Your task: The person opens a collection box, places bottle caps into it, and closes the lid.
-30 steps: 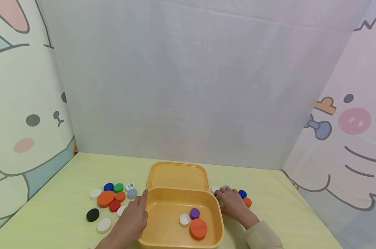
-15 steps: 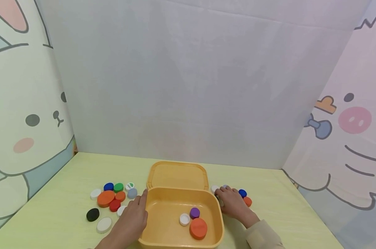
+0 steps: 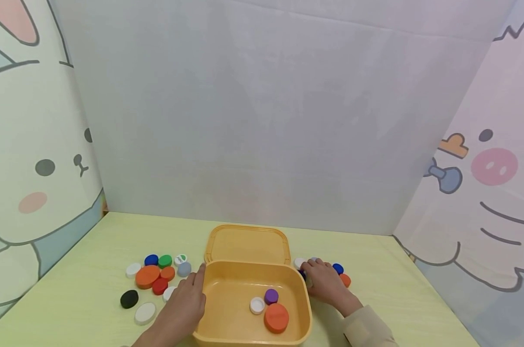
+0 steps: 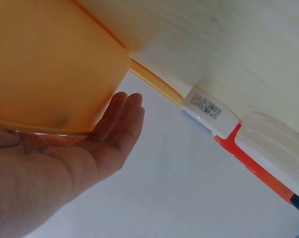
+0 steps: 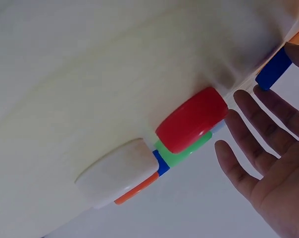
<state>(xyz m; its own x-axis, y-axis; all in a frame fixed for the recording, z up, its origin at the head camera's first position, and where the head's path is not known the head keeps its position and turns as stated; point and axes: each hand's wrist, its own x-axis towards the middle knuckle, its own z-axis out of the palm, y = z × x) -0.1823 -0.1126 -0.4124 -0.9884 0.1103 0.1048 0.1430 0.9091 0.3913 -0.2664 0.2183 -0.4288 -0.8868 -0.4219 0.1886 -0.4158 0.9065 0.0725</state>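
My left hand (image 3: 185,301) grips the left rim of the yellow plastic box (image 3: 227,323), its fingers lying along the rim and wall. Beside the box's right edge, my right hand (image 3: 324,282) pinches a dark blue bottle cap (image 5: 274,68) between thumb and forefinger, low at the table. In the head view that cap (image 3: 302,273) is mostly hidden by the fingers. Inside the box lie a white cap (image 3: 257,305), a purple cap (image 3: 271,296) and a large orange cap (image 3: 276,318). Near the right fingers, in the right wrist view, are a red cap (image 5: 192,119) and a white one (image 5: 117,171).
Behind the box lies its yellow lid (image 3: 248,245). Several caps are spread left of the box, among them a black cap (image 3: 129,299), a green cap (image 3: 165,261) and a large orange one (image 3: 147,277). Grey cloth (image 3: 253,120) hangs behind the table.
My right hand has shifted very slightly to the right, and more of the dark blue cap shows at its fingertips. My left hand and the box stay where they were.
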